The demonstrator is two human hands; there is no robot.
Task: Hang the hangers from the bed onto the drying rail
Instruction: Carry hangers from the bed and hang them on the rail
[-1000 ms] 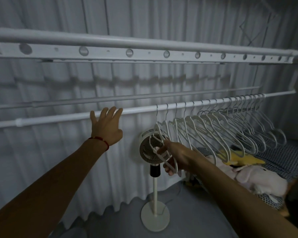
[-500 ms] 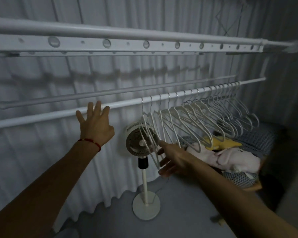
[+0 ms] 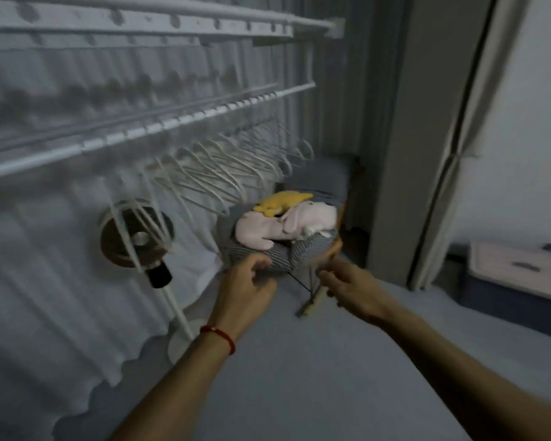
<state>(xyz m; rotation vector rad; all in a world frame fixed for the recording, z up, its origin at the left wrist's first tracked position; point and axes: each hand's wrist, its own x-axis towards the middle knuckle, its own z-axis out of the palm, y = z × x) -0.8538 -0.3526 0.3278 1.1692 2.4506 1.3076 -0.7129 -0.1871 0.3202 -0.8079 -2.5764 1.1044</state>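
Observation:
The white drying rail [image 3: 32, 160] runs from the left edge up toward the right. Several white hangers [image 3: 223, 173] hang in a row along its right half; the picture is blurred by motion. My left hand [image 3: 248, 281], with a red cord at the wrist, hangs low in front of me with loosely curled fingers and holds nothing. My right hand [image 3: 350, 288] is beside it, fingers relaxed and empty. Both hands are well below the rail and apart from the hangers.
A standing fan [image 3: 134, 237] on a white pole is under the rail. A striped cushion [image 3: 280, 253] carries a pink plush [image 3: 268, 230] and a yellow plush [image 3: 283, 200]. A grey wall corner [image 3: 404, 154] and a low storage box [image 3: 519, 281] lie to the right.
My view has swung right and down. My left hand dropped from near the rail, and my right hand let go of the hanger and moved away from the row.

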